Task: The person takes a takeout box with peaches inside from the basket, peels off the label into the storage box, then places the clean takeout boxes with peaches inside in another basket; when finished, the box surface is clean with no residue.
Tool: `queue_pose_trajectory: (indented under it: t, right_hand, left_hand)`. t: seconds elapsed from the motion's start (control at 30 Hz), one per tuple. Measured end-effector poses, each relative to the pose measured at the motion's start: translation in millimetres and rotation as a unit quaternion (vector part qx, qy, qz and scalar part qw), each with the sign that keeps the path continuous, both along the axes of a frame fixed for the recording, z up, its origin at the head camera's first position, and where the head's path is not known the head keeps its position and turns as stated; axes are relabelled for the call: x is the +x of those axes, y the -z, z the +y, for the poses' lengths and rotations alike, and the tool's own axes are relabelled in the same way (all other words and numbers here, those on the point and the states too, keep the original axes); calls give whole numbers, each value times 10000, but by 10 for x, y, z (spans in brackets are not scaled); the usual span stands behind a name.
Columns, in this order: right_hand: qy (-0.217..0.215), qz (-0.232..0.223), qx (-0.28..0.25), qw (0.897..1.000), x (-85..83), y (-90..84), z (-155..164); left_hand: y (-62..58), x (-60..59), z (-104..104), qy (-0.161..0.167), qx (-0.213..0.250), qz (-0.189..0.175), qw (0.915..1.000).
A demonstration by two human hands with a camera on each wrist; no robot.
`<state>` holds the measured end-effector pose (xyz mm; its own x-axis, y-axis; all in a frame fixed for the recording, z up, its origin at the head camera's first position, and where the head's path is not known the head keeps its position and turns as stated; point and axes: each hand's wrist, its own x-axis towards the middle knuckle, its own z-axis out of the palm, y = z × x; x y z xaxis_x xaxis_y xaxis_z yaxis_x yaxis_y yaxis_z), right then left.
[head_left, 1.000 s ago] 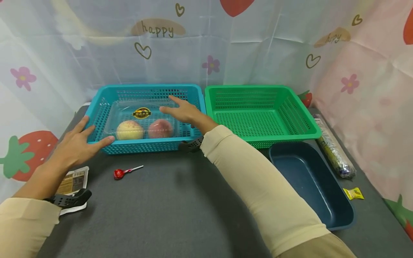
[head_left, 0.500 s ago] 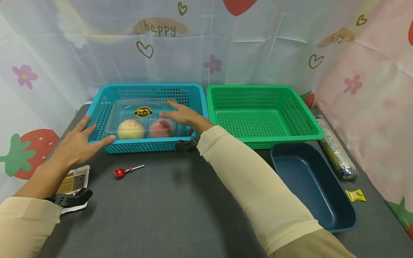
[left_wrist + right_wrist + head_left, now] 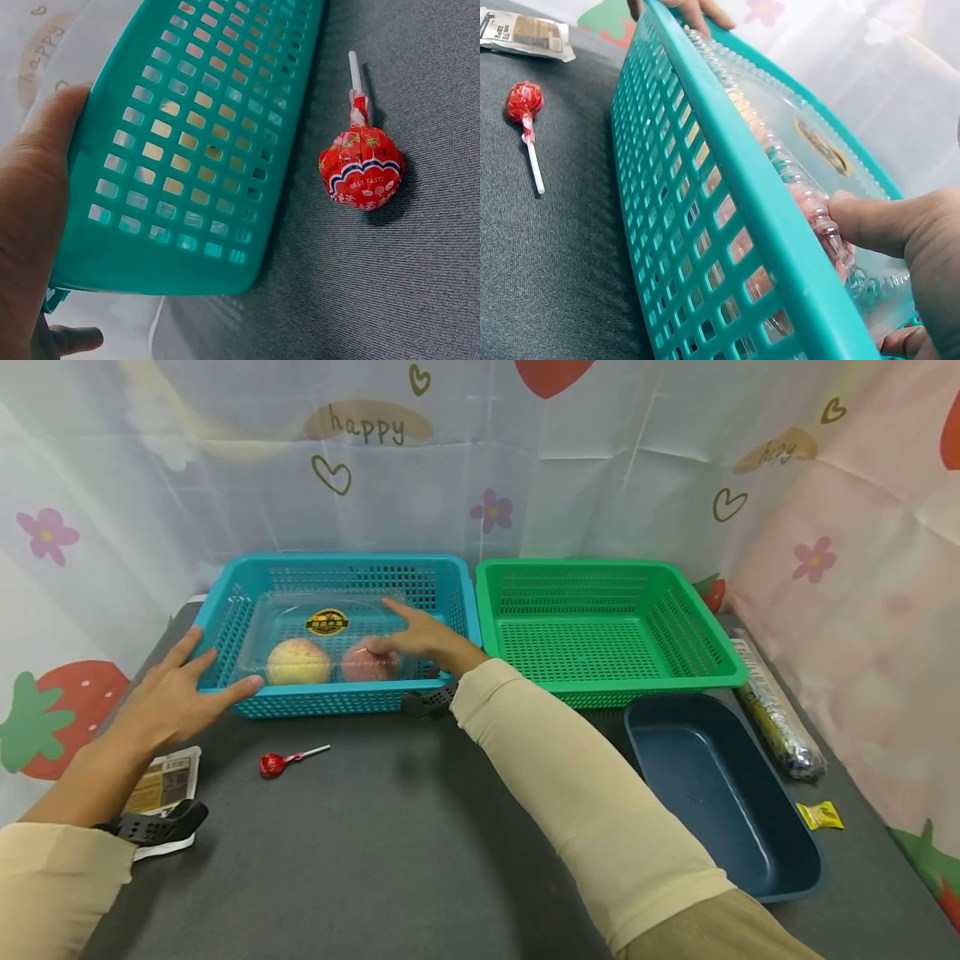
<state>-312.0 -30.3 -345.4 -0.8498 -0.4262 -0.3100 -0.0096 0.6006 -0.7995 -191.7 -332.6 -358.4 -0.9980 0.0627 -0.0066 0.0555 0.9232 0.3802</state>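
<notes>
Nearest, on grey table [image 3: 420, 860]: red lollipop [image 3: 274, 764], sachet [image 3: 161, 785] beside left wrist. Further on, left hand [image 3: 168, 697], fingers straight and spread, pressed flat against near-left corner of blue basket [image 3: 247, 578], gripping nothing. Right hand [image 3: 420, 639], fingers extended, thumb tip on lid of clear fruit box [image 3: 330, 639] inside that basket, not closed around it. Beyond to the right: green basket [image 3: 697, 635], navy tray [image 3: 787, 852] in front of it.
</notes>
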Motion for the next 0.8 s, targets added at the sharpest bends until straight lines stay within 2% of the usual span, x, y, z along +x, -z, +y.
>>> queue_pose_trajectory:
  t: [0.13, 0.27, 0.4, 0.57, 0.8]
  right_hand:
    - [185, -8, -215, 9996, -1, 23, -7]
    - [189, -174, -769, 9967, -3, 8, 10]
    - [165, -427, -1276, 9908, -6, -28, 49]
    - [187, -533, -1744, 9830, 2, -48, 76]
    - [509, -822, -2374, 9666, 48, -52, 86]
  left_hand:
    - [7, 4, 0, 11, 4, -16, 10000]
    - [14, 4, 7, 17, 37, -26, 10000]
    - [9, 0, 15, 19, 62, -2, 10000]
    - [8, -1, 3, -17, 112, 27, 9999]
    - [19, -1, -10, -46, 158, 18, 9999]
